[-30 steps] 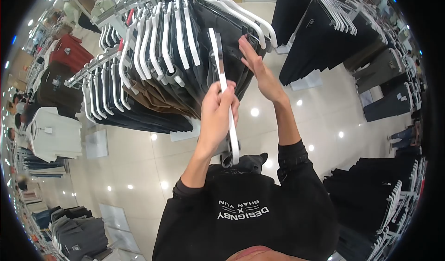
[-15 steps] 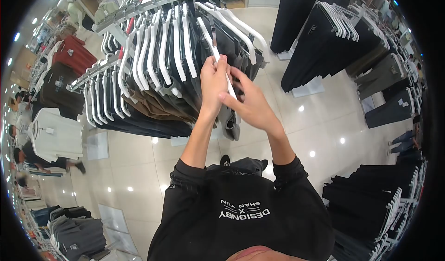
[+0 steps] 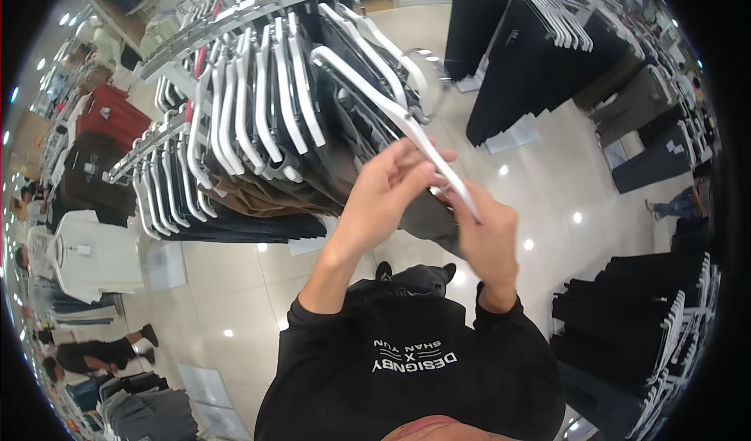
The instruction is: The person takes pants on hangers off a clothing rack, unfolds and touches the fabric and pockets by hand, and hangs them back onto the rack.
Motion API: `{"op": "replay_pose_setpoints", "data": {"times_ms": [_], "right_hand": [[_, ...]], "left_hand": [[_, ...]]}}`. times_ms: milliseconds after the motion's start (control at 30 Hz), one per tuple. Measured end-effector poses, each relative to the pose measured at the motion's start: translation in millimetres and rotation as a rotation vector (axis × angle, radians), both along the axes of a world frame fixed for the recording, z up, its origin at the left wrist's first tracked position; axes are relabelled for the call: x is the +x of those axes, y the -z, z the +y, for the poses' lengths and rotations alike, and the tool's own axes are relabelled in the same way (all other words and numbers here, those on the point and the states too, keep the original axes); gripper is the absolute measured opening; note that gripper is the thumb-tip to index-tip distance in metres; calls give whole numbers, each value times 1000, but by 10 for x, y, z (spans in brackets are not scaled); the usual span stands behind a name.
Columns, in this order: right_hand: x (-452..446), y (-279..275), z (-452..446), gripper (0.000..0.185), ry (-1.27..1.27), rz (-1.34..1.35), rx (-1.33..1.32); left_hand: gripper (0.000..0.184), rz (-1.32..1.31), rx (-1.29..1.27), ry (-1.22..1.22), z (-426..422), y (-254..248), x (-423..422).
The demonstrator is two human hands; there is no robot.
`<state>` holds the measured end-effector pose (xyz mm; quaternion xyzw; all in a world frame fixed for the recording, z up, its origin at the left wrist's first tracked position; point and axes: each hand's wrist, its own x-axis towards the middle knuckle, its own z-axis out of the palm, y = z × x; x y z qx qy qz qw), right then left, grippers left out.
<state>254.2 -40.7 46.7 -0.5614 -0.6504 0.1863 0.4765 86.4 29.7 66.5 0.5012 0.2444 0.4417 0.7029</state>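
A white hanger [image 3: 368, 89] slants from the rack down to the right, with dark grey trousers [image 3: 430, 223] hanging below it. My left hand [image 3: 385, 193] has its fingers curled round the middle part of this hanger. Near its lower right end, my right hand [image 3: 486, 234] grips the hanger between thumb and fingers. The hanger's metal hook [image 3: 429, 69] sticks out at the upper right, blurred. Just left of it, more white hangers [image 3: 266, 97] with dark and brown trousers hang in a row on the rail.
The metal rail [image 3: 258, 7] runs across the upper left. Racks of black trousers [image 3: 532, 65] stand at the upper right, with more black trousers [image 3: 606, 316] at the lower right. A white shirt [image 3: 98, 255] hangs at the left. Another person [image 3: 98, 355] is at the lower left.
The held hanger has swung from near upright to a slant, its lower end moving right. My right hand has moved right and down and closed on that end. My left hand has moved lower and right.
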Motion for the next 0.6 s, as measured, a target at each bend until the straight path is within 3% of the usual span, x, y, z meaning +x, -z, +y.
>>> {"op": "replay_pose_setpoints", "data": {"times_ms": [67, 133, 200, 267, 333, 433, 533, 600], "right_hand": [[317, -134, -216, 14, 15, 34, -67], [705, -139, -389, 11, -28, 56, -85], [1127, -107, -483, 10, -132, 65, -61], [1378, -77, -479, 11, -220, 62, -86], [1566, -44, -425, 12, -352, -17, -86], [1546, 86, -309, 10, -350, -31, -141], [1520, 356, -138, 11, -389, -40, -174], [1443, 494, 10, 13, -469, -25, -91]], "left_hand": [[35, 196, 106, 1, -176, -62, -103], [28, 402, 252, -270, -297, -244, -179], [29, 695, 969, -714, -154, -213, -227], [36, 860, 1282, -759, -71, -339, -127], [31, 972, 1303, -443, -72, -244, -66], [13, 967, 1017, 40, -163, 1, -114], [18, 942, 789, 369, -115, 206, -337], [25, 958, 392, 696, -82, 226, -467]]}}
